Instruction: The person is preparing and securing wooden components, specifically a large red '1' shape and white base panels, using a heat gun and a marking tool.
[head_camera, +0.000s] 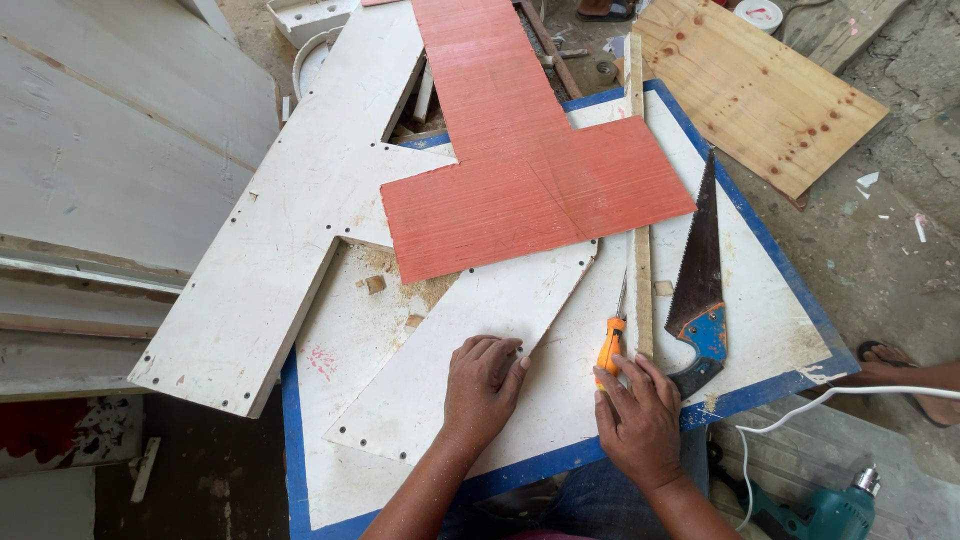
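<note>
The left hand (482, 385) presses flat, fingers spread, on a white panel offcut (470, 350) lying on the blue-edged worktop (770, 300). The right hand (637, 418) grips an orange-handled cutter (610, 345), its blade against a thin wooden strip (642, 265). Just right of the strip lies a handsaw (700, 280). A red T-shaped sheet (520, 160) overlaps the offcut's far end. A green drill (820, 512) sits on the floor.
</note>
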